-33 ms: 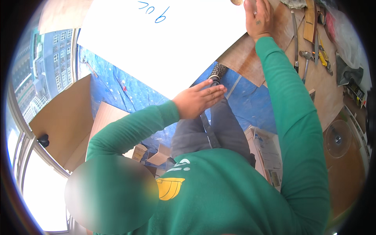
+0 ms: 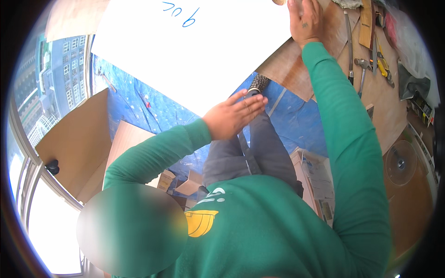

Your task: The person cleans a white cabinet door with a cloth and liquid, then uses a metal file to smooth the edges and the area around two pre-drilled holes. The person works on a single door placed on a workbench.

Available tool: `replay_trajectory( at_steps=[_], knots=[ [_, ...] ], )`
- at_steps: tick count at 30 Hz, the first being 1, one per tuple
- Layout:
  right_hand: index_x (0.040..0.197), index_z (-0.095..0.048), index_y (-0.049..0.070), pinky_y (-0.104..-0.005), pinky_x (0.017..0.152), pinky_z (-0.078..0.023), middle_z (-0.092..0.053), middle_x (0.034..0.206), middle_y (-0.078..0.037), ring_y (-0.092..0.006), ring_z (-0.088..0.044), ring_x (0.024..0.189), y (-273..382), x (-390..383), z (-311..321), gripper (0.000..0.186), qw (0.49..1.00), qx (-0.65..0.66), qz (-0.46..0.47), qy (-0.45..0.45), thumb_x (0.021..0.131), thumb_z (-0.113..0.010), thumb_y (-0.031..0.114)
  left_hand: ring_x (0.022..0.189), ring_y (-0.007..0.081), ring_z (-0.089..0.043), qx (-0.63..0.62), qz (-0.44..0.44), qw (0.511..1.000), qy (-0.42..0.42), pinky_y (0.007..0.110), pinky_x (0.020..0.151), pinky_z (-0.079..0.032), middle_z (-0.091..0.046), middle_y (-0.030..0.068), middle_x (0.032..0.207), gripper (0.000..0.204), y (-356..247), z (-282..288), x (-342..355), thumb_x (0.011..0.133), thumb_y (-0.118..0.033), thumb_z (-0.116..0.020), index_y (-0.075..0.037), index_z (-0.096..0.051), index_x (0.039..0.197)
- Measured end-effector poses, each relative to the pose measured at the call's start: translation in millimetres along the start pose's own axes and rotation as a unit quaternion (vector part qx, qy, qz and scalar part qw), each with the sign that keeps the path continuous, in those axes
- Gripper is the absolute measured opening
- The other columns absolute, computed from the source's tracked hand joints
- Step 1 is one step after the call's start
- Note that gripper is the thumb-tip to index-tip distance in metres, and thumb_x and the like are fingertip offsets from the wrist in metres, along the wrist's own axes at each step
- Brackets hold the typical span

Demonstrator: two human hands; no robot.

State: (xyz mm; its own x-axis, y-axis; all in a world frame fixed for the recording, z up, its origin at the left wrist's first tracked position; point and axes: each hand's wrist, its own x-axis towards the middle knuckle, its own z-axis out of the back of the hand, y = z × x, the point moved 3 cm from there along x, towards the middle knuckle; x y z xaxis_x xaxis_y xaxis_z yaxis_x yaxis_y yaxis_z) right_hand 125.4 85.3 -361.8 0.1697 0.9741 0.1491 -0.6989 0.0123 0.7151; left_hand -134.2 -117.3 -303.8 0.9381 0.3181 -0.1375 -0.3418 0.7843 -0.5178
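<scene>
A large white board with blue handwriting lies across the top of the view, one corner pointing toward me. My left hand is open at that near corner, fingers stretched out side by side and nothing in them. At the board's right corner is my right hand, its thumb and fingers apart, next to the board's edge. The upper picture edge cuts off its fingertips. A small brownish round object shows just left of the right thumb, too cropped to name.
On brown sheets at the right lie a hammer, a yellow-handled tool and a wooden strip. Blue sheeting covers the floor. Cardboard leans by the left window. Small open boxes lie near my legs. A clear disc is far right.
My left hand has shifted very slightly upward in the view. The board and my right hand look almost unchanged.
</scene>
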Motion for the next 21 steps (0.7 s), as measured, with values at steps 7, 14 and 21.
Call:
replay_trajectory(
  at_steps=[7,14,21],
  knots=[
    [0.139,-0.056,-0.004,-0.0500,0.113,-0.041,-0.054,0.142,-0.028,-0.0459,-0.050,0.133,-8,13,-9,0.058,0.993,-0.058,0.100,-0.038,0.109,-0.050,0.045,0.158,0.0181,-0.029,0.072,0.111,0.987,-0.086,0.050,0.131,-0.019,-0.032,0.0017,0.172,0.073,74,31,30,0.095,-0.024,-0.060,-0.013,-0.036,0.163],
    [0.137,-0.059,-0.003,-0.0479,0.113,-0.041,-0.057,0.141,-0.027,-0.0439,-0.052,0.133,-4,13,-5,0.051,0.990,-0.083,0.106,-0.038,0.109,-0.051,0.039,0.158,0.0187,-0.029,0.116,0.169,0.961,-0.185,0.051,0.131,-0.015,-0.033,0.0019,0.171,0.076,108,47,105,0.101,-0.049,-0.057,-0.014,-0.034,0.165],
    [0.134,-0.061,-0.003,-0.0478,0.113,-0.041,-0.058,0.139,-0.026,-0.0434,-0.053,0.131,-23,14,-15,0.044,0.987,-0.055,0.131,-0.072,0.110,-0.051,0.032,0.163,0.0255,-0.010,0.095,0.247,0.950,-0.164,0.051,0.132,-0.004,-0.016,0.0129,0.176,0.094,138,72,144,0.102,-0.072,-0.037,-0.008,-0.018,0.168]
  ],
)
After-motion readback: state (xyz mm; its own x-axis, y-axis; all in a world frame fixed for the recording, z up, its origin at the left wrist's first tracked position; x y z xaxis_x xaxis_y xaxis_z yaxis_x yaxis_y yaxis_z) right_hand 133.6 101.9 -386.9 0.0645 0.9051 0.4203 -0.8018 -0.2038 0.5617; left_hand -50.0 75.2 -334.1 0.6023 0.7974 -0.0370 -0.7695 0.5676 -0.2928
